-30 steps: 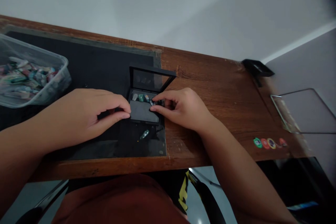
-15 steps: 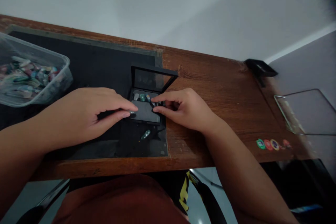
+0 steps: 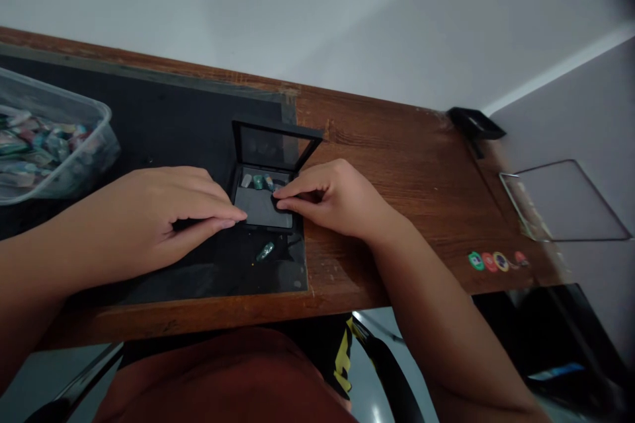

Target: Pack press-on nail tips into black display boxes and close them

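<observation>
A black hinged case [image 3: 317,135] stands with its windowed lid raised. Inside, a row of small press-on nails [image 3: 258,182], pale, green and mixed in colour, lies along the back, with a grey pad [image 3: 262,208] in front. My left hand [image 3: 169,225] is pinched at the case's front left; what its fingertips hold is too small to make out. Thumb and index of my right hand [image 3: 332,198] close together over the pad's right side, by a small dark piece that I cannot identify. They hide the right end of the row. A green glittery nail [image 3: 265,251] lies before the case.
A clear plastic tub [image 3: 94,139] of many small colourful pieces stands at the left on a black mat [image 3: 193,106]. On the wooden table [image 3: 387,139], several round chips [image 3: 489,261] lie at right. A black tray-like object [image 3: 476,124] and a wire frame [image 3: 570,201] are beyond.
The whole view has shifted, so things appear slightly further left. A shiny sliver that showed at my left fingertips is now hardly visible. Both hands stay pinched at the case.
</observation>
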